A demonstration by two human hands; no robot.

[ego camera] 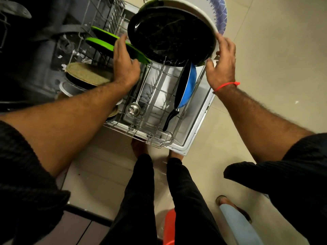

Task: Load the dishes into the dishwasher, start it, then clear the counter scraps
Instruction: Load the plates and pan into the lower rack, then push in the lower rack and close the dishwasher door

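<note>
A large round black pan (170, 35) with a pale outer wall is held tilted over the far end of the pulled-out wire rack (150, 110), its glossy dark inside facing the camera. No brand, label or writing can be read anywhere in view. The pan's left edge is touched by the left hand (124, 63), whose fingers are straight and lie against the rim and the green plates (113, 45) beside it. The right edge is met by the right hand (223, 61), fingers loosely spread and lightly bent along the rim; a thin red thread (227, 85) is worn at that wrist.

Below the pan, a blue-bottomed frying pan (188, 85) with a black handle is stood on edge between the tines. A shiny steel ladle (133, 109) is laid in the rack's left part. The flat green plates are stood upright in a row at the back. Left of them, a round woven-looking straw-coloured disc (87, 74) is set on a dark vessel. The rack is made of grey coated wire over the white open dishwasher door (198, 121). Pale smooth floor tiles (265, 50) are seen around.
</note>
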